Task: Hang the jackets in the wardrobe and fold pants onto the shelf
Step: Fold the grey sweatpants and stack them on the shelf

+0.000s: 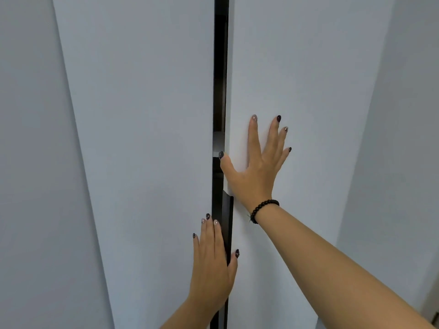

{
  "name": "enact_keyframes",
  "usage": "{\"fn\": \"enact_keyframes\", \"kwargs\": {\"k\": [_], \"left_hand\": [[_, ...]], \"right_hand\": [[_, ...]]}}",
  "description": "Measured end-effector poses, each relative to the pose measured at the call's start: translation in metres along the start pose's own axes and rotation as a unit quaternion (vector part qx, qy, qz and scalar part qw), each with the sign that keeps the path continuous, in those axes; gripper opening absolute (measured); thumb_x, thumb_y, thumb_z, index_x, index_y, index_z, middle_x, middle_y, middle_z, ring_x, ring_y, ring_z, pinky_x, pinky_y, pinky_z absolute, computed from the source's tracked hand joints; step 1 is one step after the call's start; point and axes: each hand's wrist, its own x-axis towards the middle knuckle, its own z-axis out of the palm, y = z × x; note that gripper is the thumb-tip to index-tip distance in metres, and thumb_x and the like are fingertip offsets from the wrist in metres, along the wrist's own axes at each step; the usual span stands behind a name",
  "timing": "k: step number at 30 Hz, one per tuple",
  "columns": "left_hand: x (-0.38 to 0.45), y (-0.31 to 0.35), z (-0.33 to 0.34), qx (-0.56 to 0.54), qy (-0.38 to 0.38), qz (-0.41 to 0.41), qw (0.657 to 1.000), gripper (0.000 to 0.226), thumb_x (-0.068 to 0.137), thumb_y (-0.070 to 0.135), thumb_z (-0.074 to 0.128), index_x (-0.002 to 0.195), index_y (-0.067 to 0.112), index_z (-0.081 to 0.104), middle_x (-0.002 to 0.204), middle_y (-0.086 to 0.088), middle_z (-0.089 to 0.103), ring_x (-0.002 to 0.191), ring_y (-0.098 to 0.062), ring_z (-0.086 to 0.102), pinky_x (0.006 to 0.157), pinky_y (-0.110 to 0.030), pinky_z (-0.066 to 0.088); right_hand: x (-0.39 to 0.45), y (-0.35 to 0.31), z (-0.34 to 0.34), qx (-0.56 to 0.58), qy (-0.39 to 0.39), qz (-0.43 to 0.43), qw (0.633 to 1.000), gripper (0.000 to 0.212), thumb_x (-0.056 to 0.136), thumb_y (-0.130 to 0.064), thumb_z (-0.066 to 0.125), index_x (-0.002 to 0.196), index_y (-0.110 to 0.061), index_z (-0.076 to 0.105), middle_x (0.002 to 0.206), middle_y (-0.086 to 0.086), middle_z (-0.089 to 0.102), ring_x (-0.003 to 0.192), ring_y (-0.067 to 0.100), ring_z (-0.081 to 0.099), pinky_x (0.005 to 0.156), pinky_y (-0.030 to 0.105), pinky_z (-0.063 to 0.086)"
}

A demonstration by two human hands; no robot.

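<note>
On wardrobe doors (pixel 142 138), fingers (pixel 253 134) flat

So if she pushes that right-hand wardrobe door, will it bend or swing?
Probably swings stiffly: the right door looks like a flat rigid panel. The right hand lies flat on its smooth face, so fingers could slide. A narrow dark gap suggests it's ajar.

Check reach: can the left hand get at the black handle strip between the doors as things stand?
Probably yes. The left hand lies flat on the left door, fingers right beside the black handle strip, thumb already across it. Nothing is in the way.
</note>
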Motion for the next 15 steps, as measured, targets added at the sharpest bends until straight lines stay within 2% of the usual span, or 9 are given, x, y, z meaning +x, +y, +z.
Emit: {"fn": "enact_keyframes", "kwargs": {"k": [4, 8, 12, 15], "left_hand": [[0.008, -0.015, 0.020, 0.043, 0.006, -0.001, 0.999, 0.067, 0.102, 0.045, 0.004, 0.152, 0.003, -0.005, 0.152, -0.021, 0.025, 0.141, -0.033, 0.025, 0.109, -0.050, 0.025], [0.020, -0.028, 0.032, 0.055, 0.000, -0.015, 0.998, 0.065, 0.104, 0.043, 0.011, 0.151, -0.001, 0.006, 0.152, -0.022, 0.033, 0.141, -0.035, 0.029, 0.105, -0.054, 0.041], [0.038, -0.040, 0.037, 0.087, -0.027, -0.026, 0.996, 0.065, 0.102, 0.043, 0.018, 0.147, -0.003, 0.022, 0.151, -0.023, 0.035, 0.141, -0.038, 0.032, 0.102, -0.057, 0.042], [0.045, -0.045, 0.045, 0.107, -0.026, -0.038, 0.993, 0.067, 0.100, 0.044, 0.025, 0.147, -0.003, 0.024, 0.153, -0.023, 0.032, 0.142, -0.037, 0.030, 0.104, -0.056, 0.041]], "right_hand": [[0.005, 0.005, 0.025, -0.044, 0.023, -0.005, 0.999, 0.084, 0.081, -0.060, 0.047, 0.151, -0.030, 0.011, 0.160, 0.013, -0.003, 0.146, 0.032, -0.011, 0.114, 0.061, -0.003], [0.013, 0.009, 0.049, -0.089, 0.024, -0.004, 0.996, 0.083, 0.084, -0.061, 0.045, 0.152, -0.028, 0.012, 0.159, 0.017, -0.002, 0.146, 0.037, -0.009, 0.112, 0.065, -0.001], [0.020, 0.014, 0.069, -0.116, 0.031, 0.006, 0.993, 0.084, 0.081, -0.060, 0.048, 0.152, -0.027, 0.014, 0.159, 0.018, 0.001, 0.145, 0.039, -0.007, 0.112, 0.064, -0.001], [0.024, 0.018, 0.081, -0.128, 0.034, 0.013, 0.991, 0.086, 0.079, -0.059, 0.050, 0.152, -0.027, 0.015, 0.159, 0.018, 0.001, 0.146, 0.039, -0.006, 0.112, 0.064, -0.001]]}}
